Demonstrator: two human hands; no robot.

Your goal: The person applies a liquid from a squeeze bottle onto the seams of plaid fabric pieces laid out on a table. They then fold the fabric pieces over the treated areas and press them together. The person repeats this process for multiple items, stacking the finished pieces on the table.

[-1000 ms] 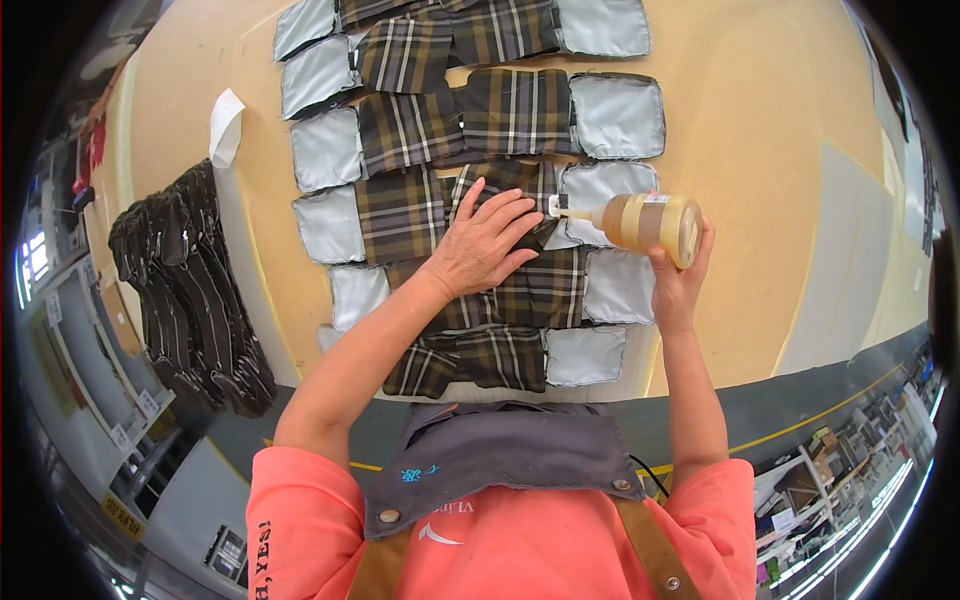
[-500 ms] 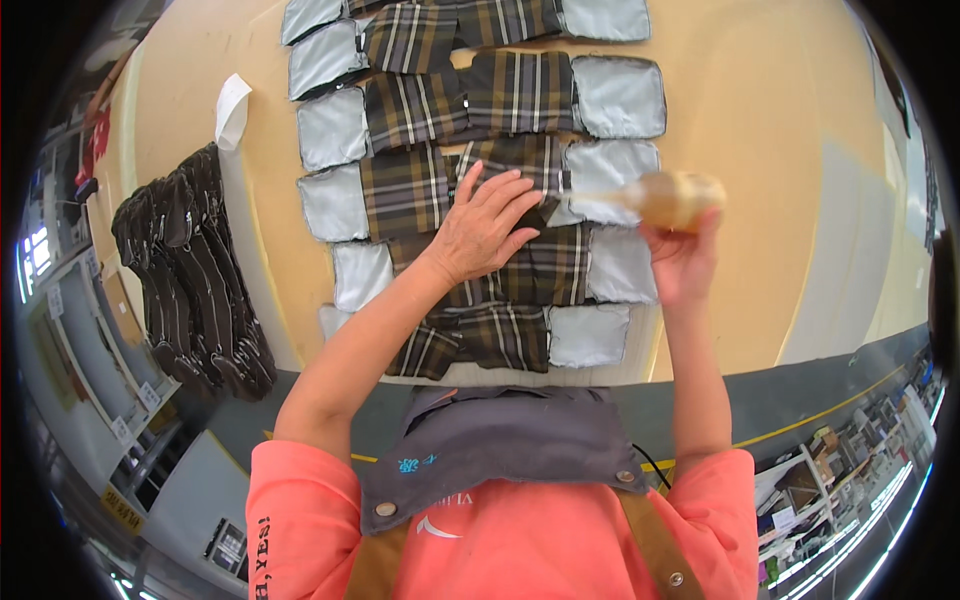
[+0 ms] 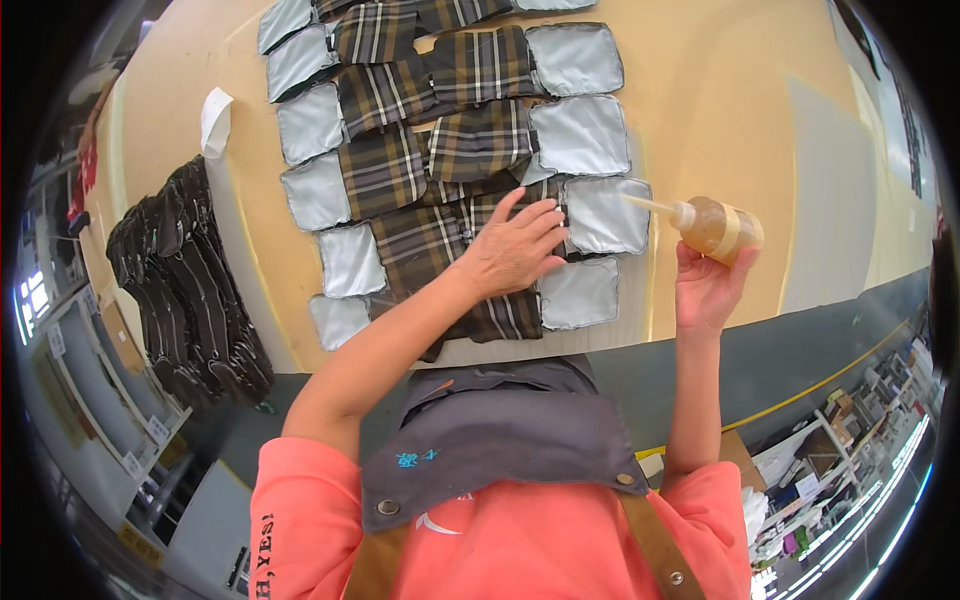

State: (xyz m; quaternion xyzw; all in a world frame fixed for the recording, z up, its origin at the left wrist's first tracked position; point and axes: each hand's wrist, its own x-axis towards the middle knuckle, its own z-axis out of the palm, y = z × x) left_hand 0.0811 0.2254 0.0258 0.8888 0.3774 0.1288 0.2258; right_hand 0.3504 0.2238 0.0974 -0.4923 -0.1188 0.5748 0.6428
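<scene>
Rows of dark plaid cloth pieces (image 3: 380, 170) with silvery-grey lining squares lie overlapping on the table. My left hand (image 3: 515, 245) rests with fingers spread on a plaid piece in the right column, beside its grey lining square (image 3: 605, 215). Its fingertips reach the seam between plaid and lining. Held in my right hand (image 3: 708, 290) is a squeeze bottle (image 3: 725, 232) of amber liquid, with a long pale nozzle. The bottle is tilted, its nozzle pointing left over the right edge of that lining square. Whether the tip touches the cloth, I cannot tell.
A stack of dark cloth pieces with pale edges (image 3: 190, 290) hangs over the table's left edge. A white slip of paper (image 3: 215, 122) lies just beyond it. The table's front edge (image 3: 640, 338) runs close to my waist. Shelving (image 3: 810, 460) stands at the lower right.
My left hand has shifted from one row to the nearer one. My right hand has brought the bottle to the right and nearer. The whole view has shifted slightly.
</scene>
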